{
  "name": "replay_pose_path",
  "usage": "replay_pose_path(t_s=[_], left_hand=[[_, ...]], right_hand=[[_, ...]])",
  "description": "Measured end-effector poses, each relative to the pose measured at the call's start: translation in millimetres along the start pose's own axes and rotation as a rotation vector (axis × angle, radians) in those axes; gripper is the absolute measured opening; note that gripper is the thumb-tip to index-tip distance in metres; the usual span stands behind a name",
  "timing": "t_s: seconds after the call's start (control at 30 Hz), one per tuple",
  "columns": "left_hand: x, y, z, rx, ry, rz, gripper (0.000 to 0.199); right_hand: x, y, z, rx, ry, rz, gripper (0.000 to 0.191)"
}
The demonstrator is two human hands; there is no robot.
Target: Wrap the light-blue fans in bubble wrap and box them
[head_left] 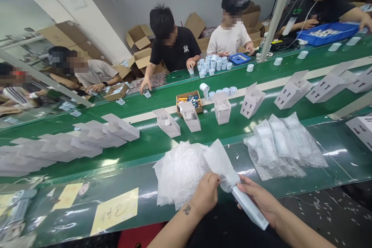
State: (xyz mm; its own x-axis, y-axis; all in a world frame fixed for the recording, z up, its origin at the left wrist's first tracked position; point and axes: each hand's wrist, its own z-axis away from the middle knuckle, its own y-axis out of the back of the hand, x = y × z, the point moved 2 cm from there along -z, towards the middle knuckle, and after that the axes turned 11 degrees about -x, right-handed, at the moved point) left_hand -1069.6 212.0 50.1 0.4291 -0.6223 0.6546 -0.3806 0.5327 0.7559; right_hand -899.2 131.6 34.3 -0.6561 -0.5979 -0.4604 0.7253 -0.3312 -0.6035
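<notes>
My left hand [207, 190] pinches the open edge of a bubble wrap bag [222, 159]. In my right hand [257, 197] is a long, pale blue object [250, 206] with flat sides, its exact kind unclear. The object's far end sits at or inside the mouth of the bag; its near end points toward me. Left of the bag lies a pile of flat bubble wrap bags [180, 170]. Several filled bubble wrap bags [276, 143] rest side by side to the right.
Open white boxes [222, 110] stand along the green conveyor belt [139, 143]. A small cardboard box [200, 108] holds colourful parts. Across the line, several people handle white cups [213, 64]. Yellow paper [116, 209] lies on the bench at left; a grey device [20, 205] sits beyond.
</notes>
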Motion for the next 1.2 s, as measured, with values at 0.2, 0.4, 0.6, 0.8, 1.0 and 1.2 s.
replay_pose_path(t_s=[0.2,0.4,0.6,0.8,1.0,1.2], left_hand=[[25.7,-10.9,-18.2,-0.212,-0.051,0.106,0.018],[16.7,13.6,-34.4,-0.005,0.517,0.808,0.01],[29.6,60.9,-8.2,0.008,0.513,1.121,0.028],[25.2,118.2,23.9,-0.044,0.16,0.744,0.104],[-41.3,162.0,79.5,0.481,0.344,0.441,0.033],[-147.1,265.7,169.4,1.371,0.648,0.877,0.033]], right_hand=[[5.9,-3.1,-15.1,0.193,0.056,-0.118,0.02],[-22.9,-9.3,0.5,0.147,0.069,0.502,0.027],[-81.5,-42.9,56.8,-0.041,0.131,1.192,0.033],[-106.4,-133.2,28.5,-0.339,0.202,0.999,0.036],[-78.9,-241.0,-74.0,-0.639,0.185,0.883,0.037],[-73.6,-357.3,-239.6,-0.481,0.532,1.324,0.054]])
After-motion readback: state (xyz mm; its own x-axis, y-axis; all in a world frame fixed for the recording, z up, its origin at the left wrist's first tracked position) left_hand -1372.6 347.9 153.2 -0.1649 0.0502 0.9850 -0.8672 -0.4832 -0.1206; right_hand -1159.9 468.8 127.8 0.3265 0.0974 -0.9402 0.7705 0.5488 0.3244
